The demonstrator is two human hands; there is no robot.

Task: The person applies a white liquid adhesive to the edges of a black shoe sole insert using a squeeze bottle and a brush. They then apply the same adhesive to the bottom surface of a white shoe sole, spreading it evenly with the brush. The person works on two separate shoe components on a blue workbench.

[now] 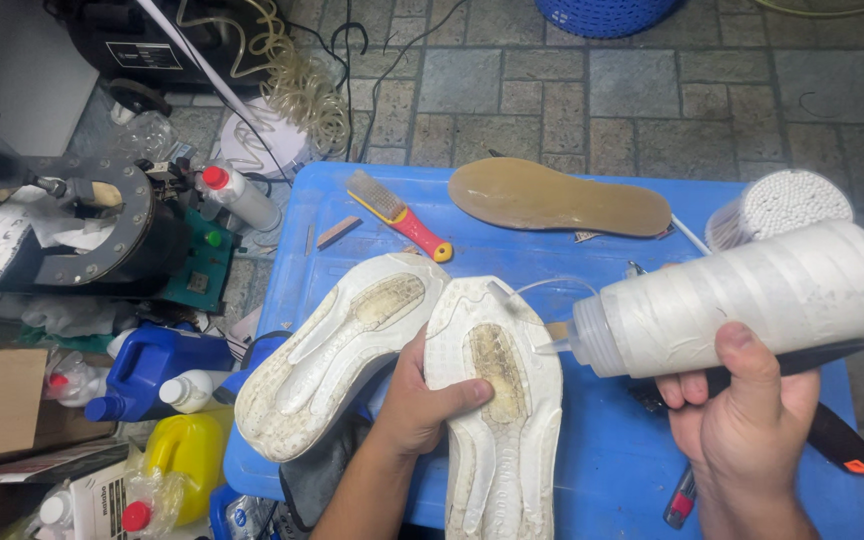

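My left hand point(422, 400) grips a white shoe midsole point(497, 400), underside up, thumb across its stained centre. A second white midsole point(337, 345) lies beside it to the left, leaning over the table's edge. My right hand point(747, 405) holds a large white squeeze bottle point(752, 295) on its side, with a black-handled tool point(832, 435) tucked under the fingers. The bottle's nozzle points left at the edge of the held midsole, and a thin strand arcs above it.
Both hands work over a blue plastic table point(612, 450). A tan outsole point(552, 197), a red-handled brush point(397, 212) and a tub of white sticks point(777, 203) lie on its far side. A black press machine point(62, 235), jugs and bottles point(167, 400) crowd the left floor.
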